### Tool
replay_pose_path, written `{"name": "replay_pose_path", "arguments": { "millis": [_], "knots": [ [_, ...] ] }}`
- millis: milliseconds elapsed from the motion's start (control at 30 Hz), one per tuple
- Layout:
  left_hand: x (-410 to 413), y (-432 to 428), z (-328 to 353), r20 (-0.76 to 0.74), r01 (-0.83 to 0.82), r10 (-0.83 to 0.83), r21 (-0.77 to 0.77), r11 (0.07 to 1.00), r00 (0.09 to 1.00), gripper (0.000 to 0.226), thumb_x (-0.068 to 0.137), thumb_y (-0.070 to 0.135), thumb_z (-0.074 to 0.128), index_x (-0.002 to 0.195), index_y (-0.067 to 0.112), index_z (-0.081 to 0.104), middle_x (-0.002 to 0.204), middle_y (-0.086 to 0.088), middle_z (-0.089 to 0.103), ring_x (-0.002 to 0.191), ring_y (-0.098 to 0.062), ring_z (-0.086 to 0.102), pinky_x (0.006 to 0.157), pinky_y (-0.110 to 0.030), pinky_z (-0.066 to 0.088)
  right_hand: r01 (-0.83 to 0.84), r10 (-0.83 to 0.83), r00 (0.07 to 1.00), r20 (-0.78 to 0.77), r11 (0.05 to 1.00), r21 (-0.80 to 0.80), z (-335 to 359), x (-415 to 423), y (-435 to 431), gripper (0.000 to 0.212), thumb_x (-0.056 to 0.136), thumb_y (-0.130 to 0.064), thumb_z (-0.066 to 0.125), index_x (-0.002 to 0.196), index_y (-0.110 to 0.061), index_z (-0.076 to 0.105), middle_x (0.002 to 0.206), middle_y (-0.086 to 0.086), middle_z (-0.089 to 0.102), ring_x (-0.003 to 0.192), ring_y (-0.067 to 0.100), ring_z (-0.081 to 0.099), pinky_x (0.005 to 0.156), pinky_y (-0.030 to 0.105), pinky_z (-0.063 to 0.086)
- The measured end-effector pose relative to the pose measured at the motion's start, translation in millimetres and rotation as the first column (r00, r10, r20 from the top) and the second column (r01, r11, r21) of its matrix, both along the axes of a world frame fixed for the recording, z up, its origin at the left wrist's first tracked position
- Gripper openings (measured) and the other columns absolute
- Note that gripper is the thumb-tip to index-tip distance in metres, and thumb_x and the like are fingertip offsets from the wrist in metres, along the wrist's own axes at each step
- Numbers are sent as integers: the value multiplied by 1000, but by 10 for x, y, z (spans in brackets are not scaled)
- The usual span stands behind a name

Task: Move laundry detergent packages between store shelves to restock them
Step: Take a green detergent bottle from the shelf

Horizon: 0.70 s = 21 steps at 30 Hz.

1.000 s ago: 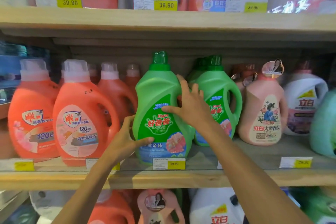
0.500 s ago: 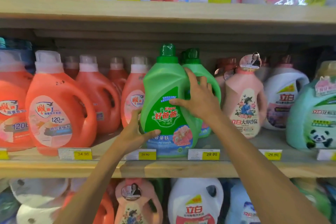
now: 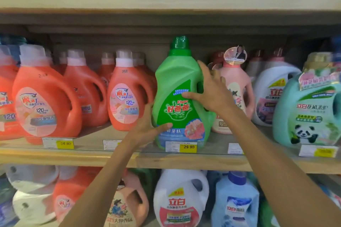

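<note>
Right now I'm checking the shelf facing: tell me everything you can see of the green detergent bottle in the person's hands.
The green detergent bottle looks like glossy plastic, with a darker green cap, a handle cut-out on its right and a green "Kispa" label over a blue band with a pink flower. It stands upright at the middle shelf's front edge behind a 29.90 price tag. The left hand cups its lower left; the right hand grips its handle side.

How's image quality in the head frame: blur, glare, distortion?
Head view: centre is sharp, the green bottle label and its 29.90 tag readable; right edge smears, the panda bottle and its price tag motion-blurred; glare streaks the clear strip on the top shelf; wide-angle bends the shelf edges; left hand and right hand evenly lit, soft shadows.
</note>
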<state>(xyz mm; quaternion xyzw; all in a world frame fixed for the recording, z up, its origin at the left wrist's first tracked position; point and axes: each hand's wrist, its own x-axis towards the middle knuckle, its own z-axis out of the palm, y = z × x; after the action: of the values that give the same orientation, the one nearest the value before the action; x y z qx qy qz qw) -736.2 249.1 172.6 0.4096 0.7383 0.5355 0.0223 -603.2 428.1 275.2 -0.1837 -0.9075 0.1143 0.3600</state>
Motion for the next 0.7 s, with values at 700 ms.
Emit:
{"name": "replay_pose_path", "arguments": {
  "millis": [700],
  "knots": [
    [223, 223, -97, -44, 62, -59, 69, 996, 997, 78, 91, 14, 71, 151, 23, 23, 135, 16, 53, 115, 13, 57, 97, -14, 50, -3, 6, 998, -65, 999, 42, -130, 138, 152, 110, 75, -70, 67, 158, -34, 5, 153, 10, 28, 135, 35, 35, 95, 50, 43]
  ]
}}
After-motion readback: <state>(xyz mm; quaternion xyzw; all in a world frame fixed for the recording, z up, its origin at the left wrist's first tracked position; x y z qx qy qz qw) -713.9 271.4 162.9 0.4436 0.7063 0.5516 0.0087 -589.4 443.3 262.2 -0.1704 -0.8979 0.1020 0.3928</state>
